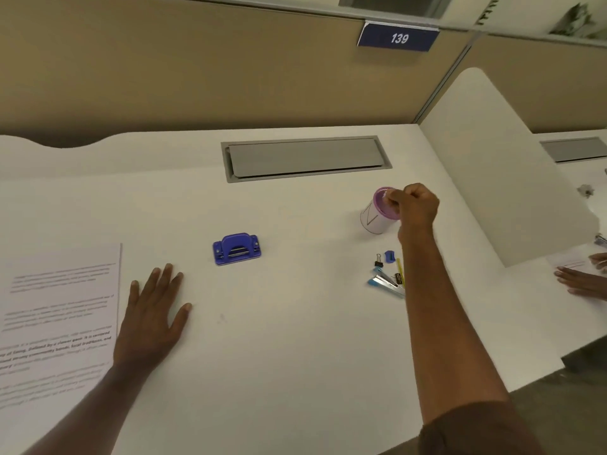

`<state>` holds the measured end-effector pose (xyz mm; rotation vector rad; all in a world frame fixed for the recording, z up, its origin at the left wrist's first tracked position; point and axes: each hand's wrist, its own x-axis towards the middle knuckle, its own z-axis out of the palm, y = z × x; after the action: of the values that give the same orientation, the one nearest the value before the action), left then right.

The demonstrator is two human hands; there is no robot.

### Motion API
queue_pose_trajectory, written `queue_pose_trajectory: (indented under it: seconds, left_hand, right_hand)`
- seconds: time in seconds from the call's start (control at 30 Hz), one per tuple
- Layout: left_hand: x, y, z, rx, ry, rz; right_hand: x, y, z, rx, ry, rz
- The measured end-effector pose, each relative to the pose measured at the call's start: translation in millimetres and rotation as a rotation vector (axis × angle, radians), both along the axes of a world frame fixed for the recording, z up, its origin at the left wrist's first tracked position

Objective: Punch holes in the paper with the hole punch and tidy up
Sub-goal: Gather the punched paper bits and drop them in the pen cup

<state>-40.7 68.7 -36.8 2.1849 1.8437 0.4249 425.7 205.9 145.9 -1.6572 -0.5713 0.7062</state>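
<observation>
1. Beige cubicle panels back a white worktop (295,323), with a grey cable hatch (305,159) set into it and a blue number plate (398,37) reading 139 above.
2. From my head view, the printed paper (59,310) lies flat at the near left edge, well apart from the blue hole punch (236,249), which sits upright near the middle with nothing touching it.
3. My left hand (151,320) lies flat on the worktop just beside the paper's right edge, fingers straight and spread, gripping nothing.
4. My right hand (415,205) is curled over the mouth of a small white cup with a purple rim (377,211); the fingertips appear to pinch something pale above it, perhaps paper scraps, but it is too small for me to tell.
5. Near that forearm lies a cluster: a binder clip (378,260), a small blue sharpener (390,256), a yellow pen (400,269) and a blue stapler (384,284).
6. Someone else's hand (581,280) rests on a sheet at the far right.
7. I judge the paper light and floppy, apt to slide on the smooth top, so I would press it flat or pinch a free edge.
8. I expect the punch is rigid plastic, light enough for one hand; I would grasp it across its base sides, away from the lever.
</observation>
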Motion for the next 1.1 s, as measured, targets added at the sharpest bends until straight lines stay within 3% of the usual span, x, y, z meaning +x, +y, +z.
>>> queue_pose_trajectory:
  seconds: [0.13,0.3,0.67,0.93,1.1]
  left_hand:
    - [1,1,1,0.006,-0.001,-0.001]
    - [0,0,2,-0.001,-0.01,0.002]
    - [0,0,2,0.004,-0.024,0.008]
    - [0,-1,2,0.015,-0.022,0.01]
    - [-1,-1,-1,0.037,-0.025,0.007]
  right_hand:
    - [26,14,-2,-0.249,-0.496,0.033]
    - [35,25,-8,-0.368,-0.692,0.069]
    - [34,31,-13,-0.398,-0.713,0.112]
    - [37,36,-12,-0.414,-0.609,0.126]
    - [38,30,-6,-0.327,-0.431,0.062]
